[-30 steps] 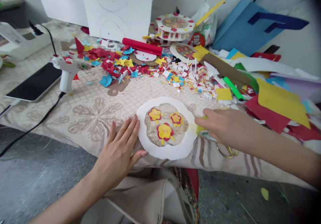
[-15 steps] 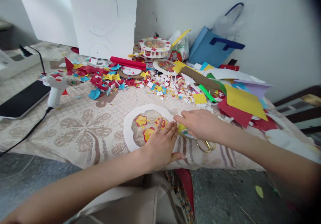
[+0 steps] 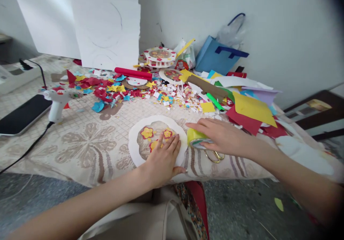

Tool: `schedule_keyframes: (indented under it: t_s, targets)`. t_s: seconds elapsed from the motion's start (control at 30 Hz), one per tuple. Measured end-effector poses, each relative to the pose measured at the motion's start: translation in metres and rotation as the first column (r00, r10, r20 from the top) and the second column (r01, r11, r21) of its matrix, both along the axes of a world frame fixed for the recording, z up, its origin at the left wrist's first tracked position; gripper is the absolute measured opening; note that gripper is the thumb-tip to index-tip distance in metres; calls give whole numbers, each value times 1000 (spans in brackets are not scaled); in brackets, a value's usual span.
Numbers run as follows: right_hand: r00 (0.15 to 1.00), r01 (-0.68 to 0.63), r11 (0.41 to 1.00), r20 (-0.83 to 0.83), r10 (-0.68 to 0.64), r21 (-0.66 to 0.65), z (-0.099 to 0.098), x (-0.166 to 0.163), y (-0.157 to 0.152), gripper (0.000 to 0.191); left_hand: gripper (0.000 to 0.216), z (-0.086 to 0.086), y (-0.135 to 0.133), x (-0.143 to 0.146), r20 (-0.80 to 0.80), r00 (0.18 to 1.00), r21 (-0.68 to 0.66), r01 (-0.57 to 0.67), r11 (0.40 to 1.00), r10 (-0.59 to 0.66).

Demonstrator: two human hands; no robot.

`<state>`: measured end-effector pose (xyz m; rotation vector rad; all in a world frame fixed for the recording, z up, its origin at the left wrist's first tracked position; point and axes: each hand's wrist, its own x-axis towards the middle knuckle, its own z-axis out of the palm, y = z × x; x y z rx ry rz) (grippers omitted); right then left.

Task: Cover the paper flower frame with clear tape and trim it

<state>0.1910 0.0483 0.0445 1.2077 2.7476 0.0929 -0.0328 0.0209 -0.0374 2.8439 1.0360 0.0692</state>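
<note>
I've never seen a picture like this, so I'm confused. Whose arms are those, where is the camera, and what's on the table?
Those are a person's own two bare arms. The camera sits on their head and looks down, so you see what they see. The left hand lies flat and open on a round white paper disc with red and yellow paper flowers. The right hand rests on a yellow roll of tape, beside gold-handled scissors; whether it grips the roll is unclear. On the beige patterned tablecloth lie a white glue gun, a black phone, small coloured paper scraps and big coloured paper sheets.
</note>
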Motion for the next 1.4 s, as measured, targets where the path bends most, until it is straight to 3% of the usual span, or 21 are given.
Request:
schedule_keyframes:
  t_s: [0.2, 0.33, 0.4, 0.5, 0.6, 0.7, 0.8, 0.9, 1.0, 1.1, 1.2, 1.3, 1.4]
  targets:
    - [930, 147, 981, -319, -182, -129, -1, 39, -17, 64, 66, 11, 7, 8, 96, 994, 43, -47, 998, 43]
    - [736, 400, 899, -522, -431, -178, -11, 62, -27, 36, 54, 29, 22, 15, 270, 958, 13, -99, 995, 92]
    - [685, 489, 846, -505, -524, -214, -24, 68, -32, 25, 49, 36, 30, 18, 358, 931, -34, -60, 998, 69]
    - [743, 416, 854, -425, -517, -311, -48, 67, -40, 25, 47, 43, 41, 23, 441, 898, -93, 38, 995, 7]
    - [743, 470, 816, -349, -571, -335, -65, 57, -43, 30, 56, 51, 51, 29, 459, 888, -164, 124, 979, -36]
    - [726, 503, 794, -332, -603, -342, -69, 53, -43, 33, 57, 62, 58, 31, 472, 881, -237, 151, 960, -22]
    - [701, 432, 798, -400, -590, -420, -67, 58, -43, 42, 44, 66, 62, 24, 494, 868, -259, 96, 961, 46]
    - [632, 400, 810, -510, -583, -430, -66, 62, -46, 62, 34, 55, 56, 13, 420, 905, -214, 34, 976, 61]
    - [579, 394, 832, -598, -554, -390, -67, 54, -47, 70, 31, 34, 42, 9, 278, 958, -140, 112, 984, -69]
    - [592, 416, 873, -653, -472, -254, -68, 41, -41, 60, 44, 11, 27, 12, 149, 986, -37, 83, 996, -76]
    - [605, 464, 868, -653, -455, -175, -68, 33, -34, 40, 54, -5, 19, 15, 103, 988, 20, 115, 993, -116]
    - [597, 523, 838, -633, -493, -159, -65, 30, -30, 24, 57, -11, 18, 15, 100, 986, 63, 131, 989, -137]
    - [603, 525, 837, -628, -493, -154, -58, 33, -28, 23, 57, -11, 18, 16, 88, 988, 81, 119, 990, -126]
